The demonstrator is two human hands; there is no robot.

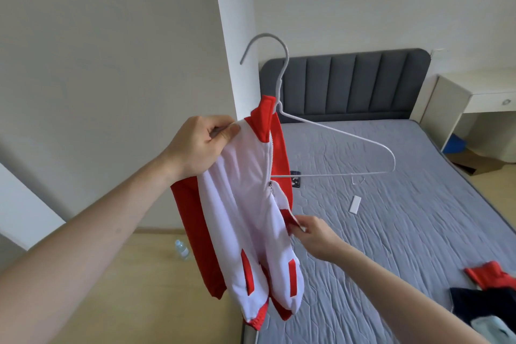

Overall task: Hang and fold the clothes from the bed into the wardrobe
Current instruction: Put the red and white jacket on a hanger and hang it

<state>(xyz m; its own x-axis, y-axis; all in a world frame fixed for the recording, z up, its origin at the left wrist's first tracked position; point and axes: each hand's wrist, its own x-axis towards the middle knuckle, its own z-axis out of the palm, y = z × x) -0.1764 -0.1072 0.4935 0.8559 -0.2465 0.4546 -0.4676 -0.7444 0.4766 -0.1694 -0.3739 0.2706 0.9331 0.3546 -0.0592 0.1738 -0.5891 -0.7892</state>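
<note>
A red-and-white zip jacket [251, 198] is held up over the bed's [405, 218] left edge. Its shoulder is pinched by the left hand [201, 145], fingers curled tight on the fabric. The open front edge, approx. mid-height, is pinched by the right hand [312, 234]. A white wire hanger [335, 145] is partly inside the jacket; 1 arm sticks out to the right. More clothes [488, 301] lie at the bed's near-right corner, well apart. A water bottle [182, 249] lies on the floor.

Jacket [245, 198] red and white; hanger [335, 137] white; quilted mattress [405, 204] grey; headboard [349, 84] dark grey.
</note>
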